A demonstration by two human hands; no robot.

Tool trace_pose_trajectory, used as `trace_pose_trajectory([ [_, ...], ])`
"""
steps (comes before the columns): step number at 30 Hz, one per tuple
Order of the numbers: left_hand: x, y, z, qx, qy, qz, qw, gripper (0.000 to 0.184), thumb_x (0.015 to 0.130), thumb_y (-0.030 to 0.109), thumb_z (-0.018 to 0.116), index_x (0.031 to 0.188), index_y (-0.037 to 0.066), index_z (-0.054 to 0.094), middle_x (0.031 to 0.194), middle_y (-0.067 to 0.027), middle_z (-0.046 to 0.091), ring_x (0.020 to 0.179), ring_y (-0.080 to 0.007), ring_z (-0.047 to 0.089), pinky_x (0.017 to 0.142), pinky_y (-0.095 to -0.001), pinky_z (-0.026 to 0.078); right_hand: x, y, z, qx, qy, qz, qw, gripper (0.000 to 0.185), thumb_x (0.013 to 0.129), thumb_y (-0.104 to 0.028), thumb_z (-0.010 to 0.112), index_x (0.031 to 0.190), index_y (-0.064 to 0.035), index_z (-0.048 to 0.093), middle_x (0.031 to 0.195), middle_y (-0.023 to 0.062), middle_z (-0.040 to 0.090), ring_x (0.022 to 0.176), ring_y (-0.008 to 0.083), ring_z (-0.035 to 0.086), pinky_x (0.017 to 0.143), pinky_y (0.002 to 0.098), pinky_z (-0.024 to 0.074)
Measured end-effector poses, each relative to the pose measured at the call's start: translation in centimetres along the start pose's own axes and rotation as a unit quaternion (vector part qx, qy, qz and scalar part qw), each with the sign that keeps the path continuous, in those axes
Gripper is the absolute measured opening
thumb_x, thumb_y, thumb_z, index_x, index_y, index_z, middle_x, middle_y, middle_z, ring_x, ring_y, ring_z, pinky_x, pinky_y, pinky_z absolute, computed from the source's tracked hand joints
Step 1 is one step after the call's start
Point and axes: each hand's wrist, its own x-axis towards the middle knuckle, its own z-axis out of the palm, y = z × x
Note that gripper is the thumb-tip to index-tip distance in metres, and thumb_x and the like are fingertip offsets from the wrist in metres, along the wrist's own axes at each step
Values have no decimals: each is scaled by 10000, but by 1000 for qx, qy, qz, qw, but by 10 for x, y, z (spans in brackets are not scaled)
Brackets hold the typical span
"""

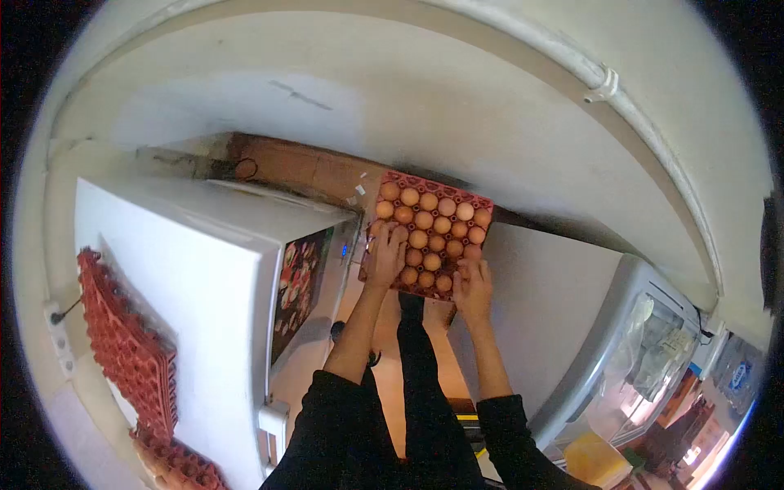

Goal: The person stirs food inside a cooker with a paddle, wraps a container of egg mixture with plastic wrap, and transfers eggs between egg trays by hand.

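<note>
A red egg tray point(437, 184) filled with rows of brown eggs point(423, 220) lies below me between two white appliances. My left hand point(385, 255) reaches over the tray's left side, its fingers bent down around an egg that they mostly cover. At the lower right corner of the tray is my right hand point(474, 290), thumb and fingers curled in close to the eggs there. What those fingers hold, if anything, is hidden. Beside the right thumb, one tray cell looks dark.
A white appliance point(180, 269) stands at left, with stacked red egg trays point(131, 351) on it. Another white appliance point(547, 302) with a glass front is at right. A pipe point(563, 53) runs along the wall above. My legs point(420, 367) are under the tray.
</note>
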Motion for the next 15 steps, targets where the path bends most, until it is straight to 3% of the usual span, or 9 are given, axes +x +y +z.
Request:
trace_pose_trajectory([
  [2,-2,10,-16,18,50,10,999,309,811,46,563,1113,5,517,1125,-196,496,1035,-398,512,872,-468,425,-6,-16,-8,84,-25,60,994,167,881,-139,567,1009,-33,577,1016,139,549,929,297,582,795,382,472],
  [5,-30,30,-43,-30,131,-26,991,246,817,47,555,1055,-9,534,1074,-205,506,984,-399,522,852,-471,425,-19,-52,-20,112,-10,90,990,195,882,-198,589,952,-16,596,949,163,614,870,327,609,776,381,479],
  [7,-67,36,-53,-42,102,-78,991,175,833,40,522,998,-9,557,1017,-222,509,944,-396,512,852,-474,419,-25,-100,-40,167,-41,147,974,183,915,-170,567,943,4,618,846,112,626,783,182,588,733,322,482],
  [8,-90,62,-85,-180,45,-212,960,133,857,42,491,951,-2,573,981,-204,526,903,-331,516,845,-438,427,-32,-143,-53,179,-11,97,979,203,925,-181,558,937,13,617,818,100,625,762,167,568,713,308,474],
  [9,-133,72,-86,-327,93,-254,905,150,851,24,493,965,-8,584,966,-182,554,895,-271,532,826,-398,440,-39,-194,-66,203,11,42,978,224,936,-192,549,931,21,616,790,89,625,741,152,548,693,294,465],
  [11,-195,90,-146,-318,88,-138,934,188,873,58,488,1028,1,577,983,-164,569,926,-250,541,818,-363,454,-62,-296,-84,297,-54,29,953,236,961,-168,498,862,25,592,715,44,570,669,114,506,618,235,411],
  [13,-252,136,-229,-113,134,45,984,258,848,132,546,1078,17,553,993,-207,536,927,-355,525,803,-419,446,-96,-388,-95,341,-144,-66,926,262,964,-183,494,816,25,553,674,49,537,647,101,472,594,250,407],
  [15,-318,140,-269,-154,55,48,985,275,825,134,575,1069,9,563,993,-203,545,935,-366,531,810,-440,446,-134,-464,-99,358,-246,-173,884,248,959,-150,489,781,20,526,648,58,517,617,91,459,568,258,406],
])
